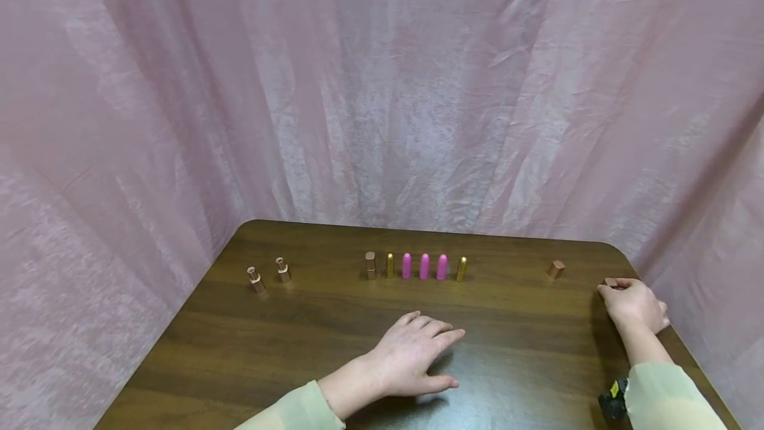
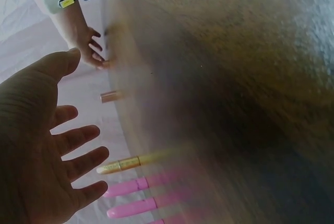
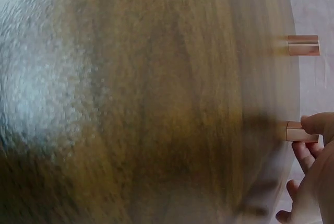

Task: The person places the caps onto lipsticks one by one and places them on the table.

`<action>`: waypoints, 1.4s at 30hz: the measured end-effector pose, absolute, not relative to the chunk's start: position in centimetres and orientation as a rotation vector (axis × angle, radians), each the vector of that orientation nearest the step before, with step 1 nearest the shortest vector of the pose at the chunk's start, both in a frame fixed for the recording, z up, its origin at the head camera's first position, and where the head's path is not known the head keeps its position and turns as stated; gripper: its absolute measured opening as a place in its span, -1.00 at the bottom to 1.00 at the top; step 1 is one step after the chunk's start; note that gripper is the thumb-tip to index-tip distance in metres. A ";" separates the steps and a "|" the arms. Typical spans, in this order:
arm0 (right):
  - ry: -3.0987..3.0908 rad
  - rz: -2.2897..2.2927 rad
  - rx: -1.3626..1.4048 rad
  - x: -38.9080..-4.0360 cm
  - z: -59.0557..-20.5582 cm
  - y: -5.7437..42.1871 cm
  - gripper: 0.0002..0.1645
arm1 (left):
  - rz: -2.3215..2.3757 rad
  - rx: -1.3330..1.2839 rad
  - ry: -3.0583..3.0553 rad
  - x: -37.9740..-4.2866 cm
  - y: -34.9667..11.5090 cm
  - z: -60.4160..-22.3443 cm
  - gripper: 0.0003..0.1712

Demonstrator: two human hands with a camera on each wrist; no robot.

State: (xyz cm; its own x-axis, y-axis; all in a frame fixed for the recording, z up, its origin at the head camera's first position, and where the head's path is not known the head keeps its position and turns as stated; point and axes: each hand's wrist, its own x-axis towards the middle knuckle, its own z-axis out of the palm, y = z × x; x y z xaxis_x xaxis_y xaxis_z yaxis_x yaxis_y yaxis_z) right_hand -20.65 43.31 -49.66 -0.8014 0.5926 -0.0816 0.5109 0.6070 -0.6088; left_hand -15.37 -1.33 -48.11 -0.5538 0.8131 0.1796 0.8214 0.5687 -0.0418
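At the table's right side, my right hand (image 1: 635,304) pinches a rose-gold lipstick cap (image 3: 301,132) between thumb and fingers; the cap stands upright on the wood. A second rose-gold cap (image 1: 556,269) stands a little to its left. My left hand (image 1: 412,357) is over the middle of the table with fingers spread and holds nothing. Beyond it runs a row: a capped rose-gold lipstick (image 1: 371,265), a gold bullet-shaped tube (image 1: 390,265), three pink bullet-shaped tubes (image 1: 424,267) and another gold tube (image 1: 461,269).
Two uncapped rose-gold lipstick tubes, one nearer (image 1: 255,279) and one farther (image 1: 283,270), stand at the left of the brown wooden table (image 1: 239,350). Pink velvet curtain (image 1: 382,85) hangs behind and beside the table.
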 end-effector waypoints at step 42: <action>-2.094 2.310 -0.508 -13.8 -46.5 36.3 -0.83 | -0.424 -0.659 -2.765 -18.0 -18.3 -45.3 -0.26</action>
